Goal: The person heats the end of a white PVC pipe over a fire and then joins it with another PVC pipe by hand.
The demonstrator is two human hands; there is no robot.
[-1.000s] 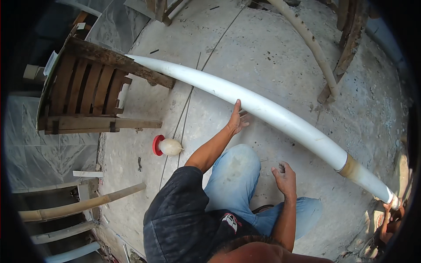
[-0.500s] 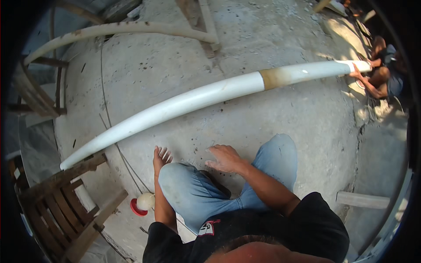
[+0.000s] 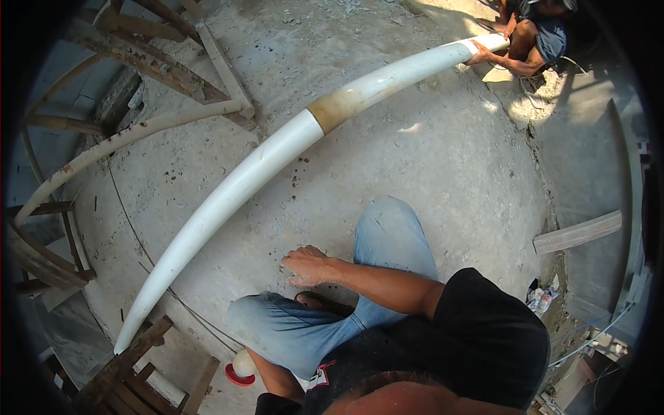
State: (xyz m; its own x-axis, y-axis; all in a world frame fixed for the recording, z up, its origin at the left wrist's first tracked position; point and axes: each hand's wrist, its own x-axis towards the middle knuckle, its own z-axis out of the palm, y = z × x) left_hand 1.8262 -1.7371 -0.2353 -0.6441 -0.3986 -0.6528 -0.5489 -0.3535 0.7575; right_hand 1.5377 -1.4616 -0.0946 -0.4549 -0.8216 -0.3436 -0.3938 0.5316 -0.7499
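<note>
A long white pipe with a brown-stained band partway along lies slantwise in front of me. Its near-left end meets a wooden frame; at the far right another person's hand grips it. My right hand hovers over the concrete between the pipe and my knees, fingers loosely spread and holding nothing. Of my left arm only the forearm shows; the hand is hidden behind my left knee. Beside that forearm sits a cream rounded thing with a red rim.
Wooden frames and a curved pale pole stand at the left. A grey plank lies at the right, near a crack in the concrete floor. Thin cords run under the pipe. The other person squats at the far right.
My view has turned right, so the pipe appears steeper. My right hand has moved left toward my left knee. My left hand, spread beside that knee before, has gone out of sight.
</note>
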